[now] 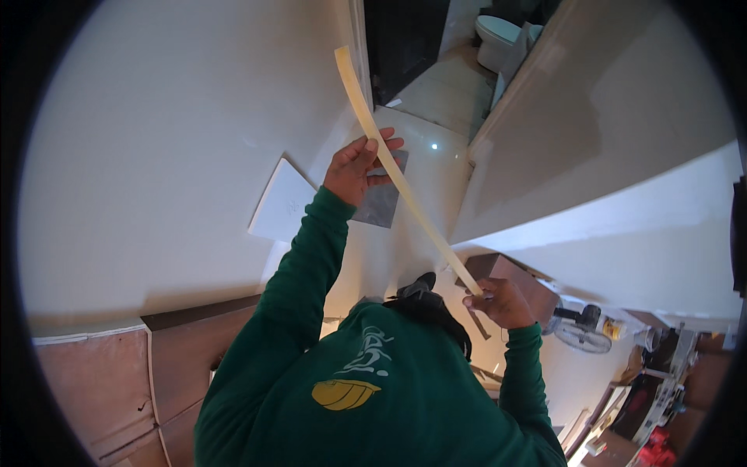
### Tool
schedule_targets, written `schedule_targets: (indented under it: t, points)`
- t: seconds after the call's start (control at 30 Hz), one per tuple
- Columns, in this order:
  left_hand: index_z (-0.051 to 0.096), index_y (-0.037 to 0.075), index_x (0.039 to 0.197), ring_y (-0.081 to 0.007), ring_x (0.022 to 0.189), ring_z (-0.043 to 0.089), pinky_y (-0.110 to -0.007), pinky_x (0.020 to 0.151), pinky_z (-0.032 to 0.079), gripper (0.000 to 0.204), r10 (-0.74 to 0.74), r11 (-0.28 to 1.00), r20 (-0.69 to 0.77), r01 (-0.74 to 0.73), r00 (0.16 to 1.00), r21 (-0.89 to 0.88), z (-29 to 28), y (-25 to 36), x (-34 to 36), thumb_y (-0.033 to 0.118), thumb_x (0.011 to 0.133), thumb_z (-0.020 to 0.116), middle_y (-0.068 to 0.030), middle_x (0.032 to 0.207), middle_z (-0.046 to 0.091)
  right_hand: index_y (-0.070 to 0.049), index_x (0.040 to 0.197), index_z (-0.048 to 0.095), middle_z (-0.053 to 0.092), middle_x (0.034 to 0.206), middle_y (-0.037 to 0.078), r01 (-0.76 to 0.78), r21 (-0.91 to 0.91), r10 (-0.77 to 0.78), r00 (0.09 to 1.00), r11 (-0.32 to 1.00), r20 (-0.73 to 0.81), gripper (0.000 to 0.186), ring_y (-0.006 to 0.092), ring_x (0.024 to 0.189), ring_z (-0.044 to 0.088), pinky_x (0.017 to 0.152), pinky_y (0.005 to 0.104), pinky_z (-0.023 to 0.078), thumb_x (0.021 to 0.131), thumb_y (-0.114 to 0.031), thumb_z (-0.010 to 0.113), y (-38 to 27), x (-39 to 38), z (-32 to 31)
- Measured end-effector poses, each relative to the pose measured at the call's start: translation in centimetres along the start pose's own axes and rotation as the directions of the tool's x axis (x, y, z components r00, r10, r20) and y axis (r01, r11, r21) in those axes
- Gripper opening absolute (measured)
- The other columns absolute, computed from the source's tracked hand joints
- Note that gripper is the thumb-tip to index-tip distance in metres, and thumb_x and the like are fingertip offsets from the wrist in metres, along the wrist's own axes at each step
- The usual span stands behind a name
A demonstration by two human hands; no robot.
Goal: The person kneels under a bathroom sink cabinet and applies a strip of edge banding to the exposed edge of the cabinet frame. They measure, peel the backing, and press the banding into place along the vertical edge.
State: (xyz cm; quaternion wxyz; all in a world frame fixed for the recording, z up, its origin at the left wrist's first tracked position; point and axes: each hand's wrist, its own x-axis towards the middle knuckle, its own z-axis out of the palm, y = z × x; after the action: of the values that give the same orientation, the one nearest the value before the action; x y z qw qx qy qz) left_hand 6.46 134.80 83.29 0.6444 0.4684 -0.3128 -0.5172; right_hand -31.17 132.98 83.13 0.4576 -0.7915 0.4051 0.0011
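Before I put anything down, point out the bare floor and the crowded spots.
Bare floor shows between the grey slab and right wall, toward the toilet; the strip, between left hand and right hand, crosses the view beside it. Lower right is crowded: brown box, fan, tub.

Pale, glossy floor (429, 183); grey rectangular sheet (381, 206), material unclear, lies flat on it. Farther back, white rounded toilet (496, 39) stands.
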Motion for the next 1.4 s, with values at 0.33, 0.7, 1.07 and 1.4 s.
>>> schedule_targets:
  t: [0.33,0.7,1.07,1.4]
  points:
    - [0.036,0.01,0.149,-0.0323,0.123,0.056,-0.044,0.089,0.059,0.057,0.342,0.874,-0.191,-0.386,0.92,-0.295,-8.7,5.6,10.0,0.031,0.1,0.056,-0.0167,0.149,0.043,-0.002,0.105,0.067,0.069,0.087,0.013,0.349,0.064,-0.285,0.846,0.935,-0.45,0.032,0.0202,0.076,0.064,0.071,0.0334,0.052,0.082,-0.018,0.081,-4.6,17.7,-8.7]
    - [0.042,0.015,0.143,-0.0376,0.133,0.048,-0.052,0.095,0.058,0.042,0.502,0.759,0.15,-0.351,0.852,-0.548,-12.9,10.5,27.7,0.019,0.102,0.052,-0.019,0.147,0.044,-0.003,0.12,0.057,0.063,0.106,0.01,0.571,0.493,-0.125,0.727,0.656,-0.676,0.045,0.0193,0.104,0.062,0.095,0.0286,0.048,0.082,-0.011,0.08,-7.6,38.0,-18.4]
    - [0.047,0.009,0.141,-0.0311,0.12,0.06,-0.051,0.095,0.054,0.072,0.193,0.981,0.088,-0.189,0.977,-0.052,-8.9,12.6,44.6,0.052,0.087,0.069,-0.0156,0.134,0.058,-0.001,0.123,0.055,0.059,0.11,0.007,0.476,0.699,0.084,0.793,0.533,-0.604,0.041,0.016,0.102,0.058,0.091,0.029,0.048,0.087,-0.006,0.072,-2.9,47.3,-23.0]
    - [0.069,0.002,0.119,-0.0175,0.091,0.068,-0.034,0.085,0.057,0.042,0.529,0.706,-0.087,-0.382,0.844,0.596,-0.7,13.0,60.9,0.031,0.089,0.075,-0.0114,0.1,0.074,0.007,0.123,0.057,0.064,0.116,0.018,0.112,0.203,0.027,0.815,0.973,-0.58,0.053,0.0236,0.101,0.063,0.089,0.0363,0.051,0.086,-0.025,0.076,-1.2,59.1,-30.5]
